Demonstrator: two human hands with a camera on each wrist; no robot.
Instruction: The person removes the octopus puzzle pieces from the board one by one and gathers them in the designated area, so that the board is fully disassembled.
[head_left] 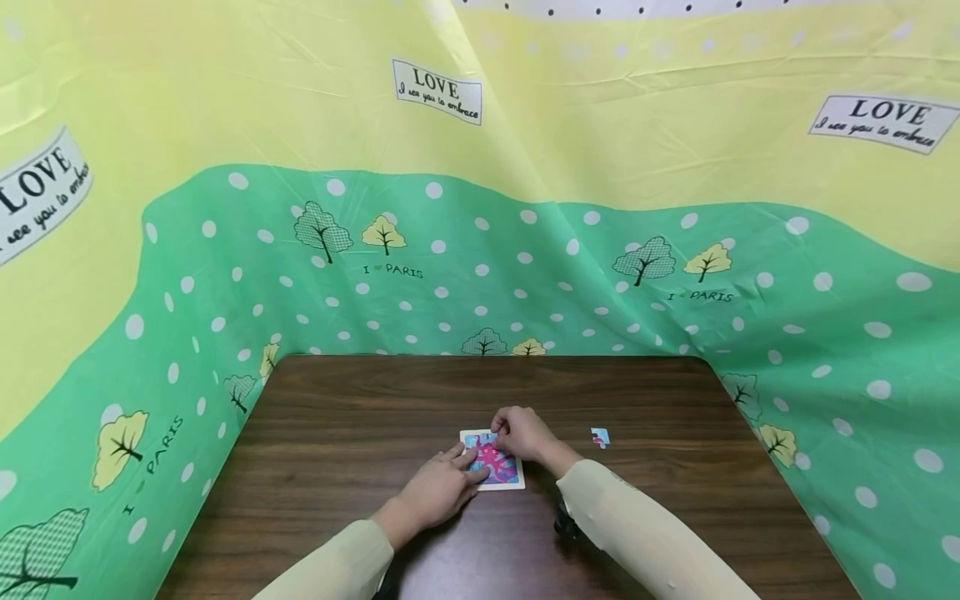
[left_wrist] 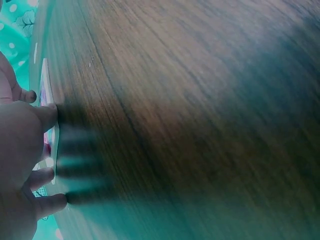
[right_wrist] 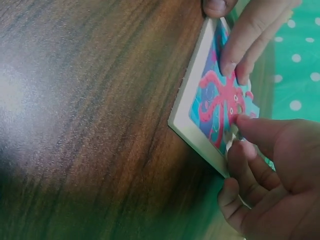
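Observation:
A small jigsaw puzzle (head_left: 498, 477) with a pink octopus on blue lies in its pale-edged tray (right_wrist: 186, 107) on the table. My left hand (head_left: 438, 490) rests on the puzzle's left side, fingers spread, some of them touching the picture. Over the upper right part, my right hand (head_left: 527, 435) pinches a puzzle piece (right_wrist: 233, 134) between thumb and forefinger, low against the picture. The fingers hide most of that piece. To the right of the tray lies a loose puzzle piece (head_left: 600, 437), blue with some pink.
The dark wooden table (head_left: 337, 417) has its far edge close to a green and yellow printed cloth (head_left: 465, 250), which hangs behind and along both sides. A dark object (head_left: 566, 521) shows below the right wrist.

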